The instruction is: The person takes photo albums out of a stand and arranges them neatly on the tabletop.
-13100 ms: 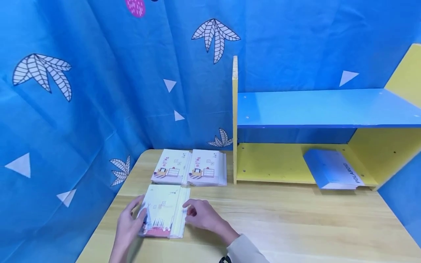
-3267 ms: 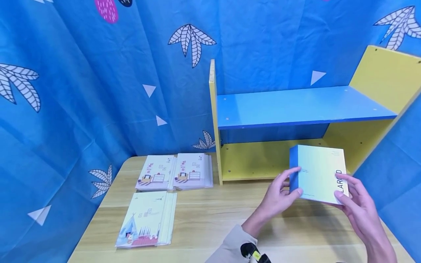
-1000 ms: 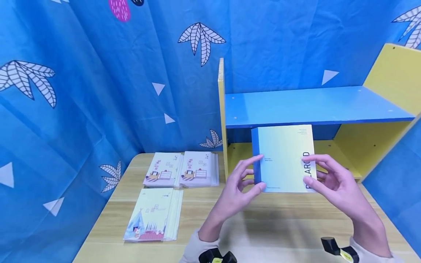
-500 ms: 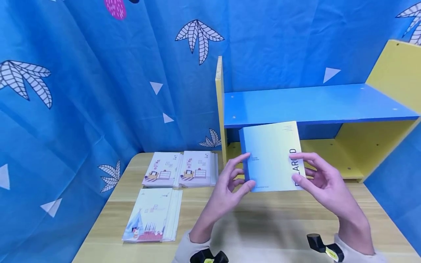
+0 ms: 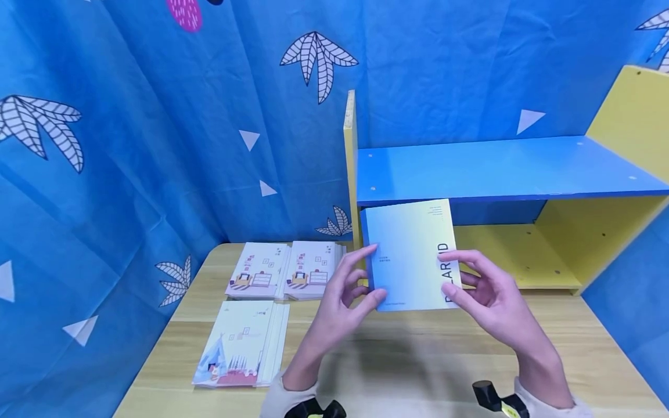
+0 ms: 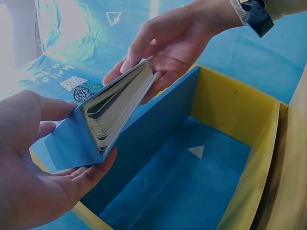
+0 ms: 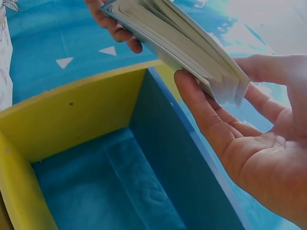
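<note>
A thick photo album [image 5: 410,255] with a blue spine, a blue-to-yellow cover and dark lettering is held up above the table, in front of the shelf. My left hand [image 5: 340,299] grips its spine side, thumb on the cover's lower corner. On the opposite side my right hand [image 5: 493,299] pinches the lettered edge between thumb and fingers. Seen from the left wrist, the album [image 6: 72,139] is a wedge, its spine thicker than the other edge, with wavy pages between the covers. The right wrist view shows the album's pale page block [image 7: 177,40].
Behind the album stands a yellow shelf with a blue middle board [image 5: 502,168] and a yellow bottom board [image 5: 502,249]. Left of it on the wooden table [image 5: 564,342] lie three illustrated booklet stacks: back left [image 5: 261,270], back right [image 5: 312,267] and front [image 5: 235,342].
The album lay on the shelf's bottom board earlier, while both hands were at the front booklet stack. Both hands then took hold of it and have carried it leftward.
</note>
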Tool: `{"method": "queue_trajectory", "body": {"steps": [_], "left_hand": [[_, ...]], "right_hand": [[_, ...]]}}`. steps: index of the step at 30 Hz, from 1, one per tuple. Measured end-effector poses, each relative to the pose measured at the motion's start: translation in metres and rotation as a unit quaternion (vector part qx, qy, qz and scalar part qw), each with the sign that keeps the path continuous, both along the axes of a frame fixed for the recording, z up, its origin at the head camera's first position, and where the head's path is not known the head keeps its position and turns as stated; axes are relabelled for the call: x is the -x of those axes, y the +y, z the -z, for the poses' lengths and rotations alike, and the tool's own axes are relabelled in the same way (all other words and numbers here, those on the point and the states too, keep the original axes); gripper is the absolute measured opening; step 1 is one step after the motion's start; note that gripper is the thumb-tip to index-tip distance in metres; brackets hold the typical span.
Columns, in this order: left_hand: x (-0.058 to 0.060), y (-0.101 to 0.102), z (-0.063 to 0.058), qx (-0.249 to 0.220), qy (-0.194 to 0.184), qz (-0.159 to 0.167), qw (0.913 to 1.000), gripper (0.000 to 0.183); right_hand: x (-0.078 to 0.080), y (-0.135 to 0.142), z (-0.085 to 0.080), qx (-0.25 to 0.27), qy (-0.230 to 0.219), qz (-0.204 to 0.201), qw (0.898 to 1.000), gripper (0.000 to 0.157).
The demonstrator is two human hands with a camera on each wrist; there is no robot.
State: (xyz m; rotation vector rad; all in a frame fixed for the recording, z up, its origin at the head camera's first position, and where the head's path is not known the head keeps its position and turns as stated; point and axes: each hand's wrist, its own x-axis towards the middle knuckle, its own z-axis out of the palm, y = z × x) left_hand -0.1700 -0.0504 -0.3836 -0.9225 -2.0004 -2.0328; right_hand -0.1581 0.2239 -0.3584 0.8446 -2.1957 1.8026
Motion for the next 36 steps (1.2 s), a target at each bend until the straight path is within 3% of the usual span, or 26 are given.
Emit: {"method": "queue_trajectory", "body": {"steps": [12,23,36], "left_hand": [[-0.003,-0.023,-0.003,0.020,-0.001,-0.026,0.9995,0.061],[-0.007,-0.040,0.002,0.014,-0.004,-0.023,0.9996,0.064],[-0.016,-0.060,0.004,0.042,-0.035,-0.053,0.9971,0.065]], "right_hand": [[0.004,-0.018,0.006,0.019,0.009,-0.023,1.000,0.050],[0.005,-0.036,0.013,0.039,0.010,-0.046,0.998,0.049],[0.008,-0.052,0.018,0.030,-0.025,-0.059,0.998,0.049]]}}
